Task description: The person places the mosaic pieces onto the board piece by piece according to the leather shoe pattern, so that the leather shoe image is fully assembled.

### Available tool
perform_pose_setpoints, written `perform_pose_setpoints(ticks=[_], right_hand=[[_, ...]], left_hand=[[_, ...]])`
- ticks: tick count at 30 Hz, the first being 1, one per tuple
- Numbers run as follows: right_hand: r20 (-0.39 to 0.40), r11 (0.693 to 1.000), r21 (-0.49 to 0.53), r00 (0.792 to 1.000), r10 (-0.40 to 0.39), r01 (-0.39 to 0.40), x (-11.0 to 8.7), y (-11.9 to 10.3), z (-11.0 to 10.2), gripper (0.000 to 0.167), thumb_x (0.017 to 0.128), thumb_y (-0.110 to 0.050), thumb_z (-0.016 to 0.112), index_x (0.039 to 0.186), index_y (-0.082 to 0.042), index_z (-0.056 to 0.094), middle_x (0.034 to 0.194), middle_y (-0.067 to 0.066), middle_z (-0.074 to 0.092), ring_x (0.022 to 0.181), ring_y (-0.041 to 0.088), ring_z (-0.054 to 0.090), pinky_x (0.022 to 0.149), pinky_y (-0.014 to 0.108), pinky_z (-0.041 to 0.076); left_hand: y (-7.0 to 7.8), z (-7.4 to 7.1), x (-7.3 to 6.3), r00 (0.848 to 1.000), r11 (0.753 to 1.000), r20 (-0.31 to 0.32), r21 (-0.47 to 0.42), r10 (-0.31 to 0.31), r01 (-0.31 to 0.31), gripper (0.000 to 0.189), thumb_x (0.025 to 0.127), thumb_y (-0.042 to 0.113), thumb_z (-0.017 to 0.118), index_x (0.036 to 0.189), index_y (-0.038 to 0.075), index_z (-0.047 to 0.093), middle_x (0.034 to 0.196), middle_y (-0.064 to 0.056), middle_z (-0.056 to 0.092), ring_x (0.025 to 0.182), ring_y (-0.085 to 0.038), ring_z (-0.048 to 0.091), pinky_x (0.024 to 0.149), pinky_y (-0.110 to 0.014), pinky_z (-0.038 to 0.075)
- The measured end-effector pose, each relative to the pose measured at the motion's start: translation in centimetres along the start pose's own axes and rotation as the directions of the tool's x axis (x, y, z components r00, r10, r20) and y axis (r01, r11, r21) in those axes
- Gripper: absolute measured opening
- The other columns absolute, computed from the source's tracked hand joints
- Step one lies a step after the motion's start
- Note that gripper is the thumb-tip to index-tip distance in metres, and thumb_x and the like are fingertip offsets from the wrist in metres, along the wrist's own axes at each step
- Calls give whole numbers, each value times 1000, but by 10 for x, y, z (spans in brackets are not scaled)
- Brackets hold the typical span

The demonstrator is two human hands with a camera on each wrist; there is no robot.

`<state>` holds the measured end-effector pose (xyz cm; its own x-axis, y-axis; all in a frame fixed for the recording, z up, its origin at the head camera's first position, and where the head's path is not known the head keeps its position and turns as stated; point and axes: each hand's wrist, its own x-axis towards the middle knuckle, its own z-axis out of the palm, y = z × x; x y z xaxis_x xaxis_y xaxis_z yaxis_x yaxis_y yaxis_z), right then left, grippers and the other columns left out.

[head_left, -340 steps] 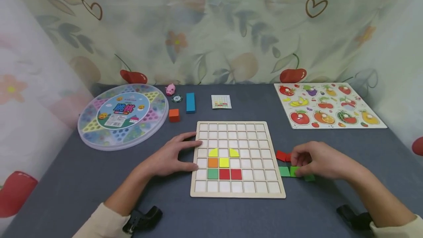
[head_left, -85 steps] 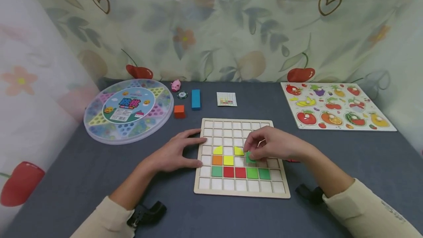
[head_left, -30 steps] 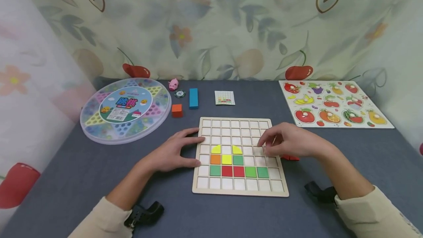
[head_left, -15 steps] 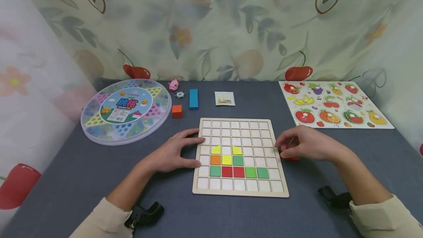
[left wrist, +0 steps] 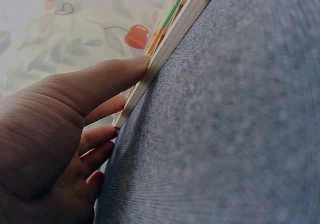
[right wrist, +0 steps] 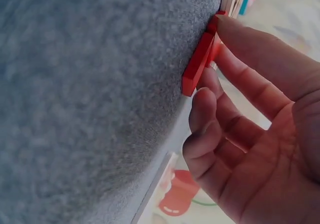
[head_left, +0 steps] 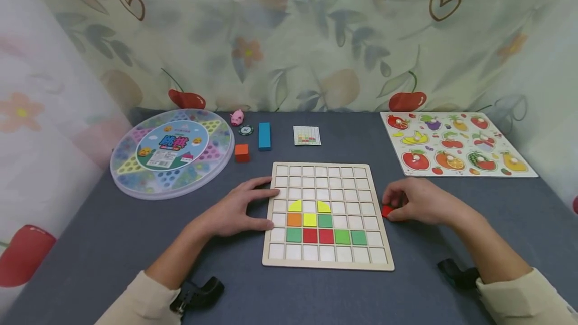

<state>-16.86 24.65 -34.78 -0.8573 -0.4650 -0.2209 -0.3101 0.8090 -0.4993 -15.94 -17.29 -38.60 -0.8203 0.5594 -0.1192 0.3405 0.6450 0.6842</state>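
A wooden grid board (head_left: 266,245) lies on the table with yellow, orange, green and red tiles in some of its cells. My left hand (head_left: 235,209) rests at the board's left edge, thumb and fingers spread and touching the rim; the left wrist view has the thumb (left wrist: 110,77) on the edge too. Just off the board's right side, my right hand (head_left: 422,200) pinches a red tile (head_left: 387,210) between thumb and forefinger. In the right wrist view another red block-like tile (right wrist: 197,64) lies right beside the fingers, partly hiding the forefinger's tip.
A small pattern card (head_left: 307,136) lies behind the board. Further left are a blue block (head_left: 264,137), an orange cube (head_left: 242,153), a poker chip (head_left: 246,130), a pink pig figure (head_left: 237,118) and a round Chinese checkers box (head_left: 171,189). A fruit puzzle board (head_left: 456,144) lies back right.
Green tiles have gone from the table into the board's cells, the last beside the yellow square. My right hand then moved right, off the board, to the red tiles. The left hand stayed at the edge.
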Motion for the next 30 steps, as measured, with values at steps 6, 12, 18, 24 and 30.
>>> perform_pose_setpoints(ticks=[6,12,18,24,30], right_hand=[[33,998,65,999,25,-27,1,-3,-4,21,84,-18,84,94,-14,66,78,-1,60,73,17,56,64,29,48],[50,988,155,999,10,-17,3,-7,-13,20,88,-20,82,98,-12,67,78,1,61,70,18,57,63,29,48],[90,964,267,996,-21,-4,11,-19,-10,21,91,-23,80,102,-10,69,81,4,65,67,18,60,62,30,52],[104,962,272,993,-48,18,20,-33,-4,14,92,-18,77,100,-10,69,81,4,65,69,20,61,65,31,54],[116,969,235,988,-105,76,32,-47,3,7,92,-17,77,96,-14,71,83,1,67,77,21,61,70,29,53]], left_hand=[[-3,1,1,1000,1000,-1,-2,7,-7,72,90,42,79,154,23,51,170,-6,27,152,-38,26,118,-67,28],[-2,1,1,1000,1000,-2,-3,8,-8,72,90,42,79,154,23,51,170,-6,26,152,-38,26,118,-67,27],[-1,0,0,1000,1000,-1,-2,4,-4,72,90,42,79,154,22,51,170,-7,26,152,-38,26,118,-67,27],[0,0,0,1000,1000,-1,5,6,-6,72,91,43,78,154,23,51,170,-6,26,153,-37,26,118,-67,28],[0,-1,-1,1000,1000,-3,1,8,-8,72,91,41,79,154,22,51,170,-7,26,153,-38,26,118,-67,27]])
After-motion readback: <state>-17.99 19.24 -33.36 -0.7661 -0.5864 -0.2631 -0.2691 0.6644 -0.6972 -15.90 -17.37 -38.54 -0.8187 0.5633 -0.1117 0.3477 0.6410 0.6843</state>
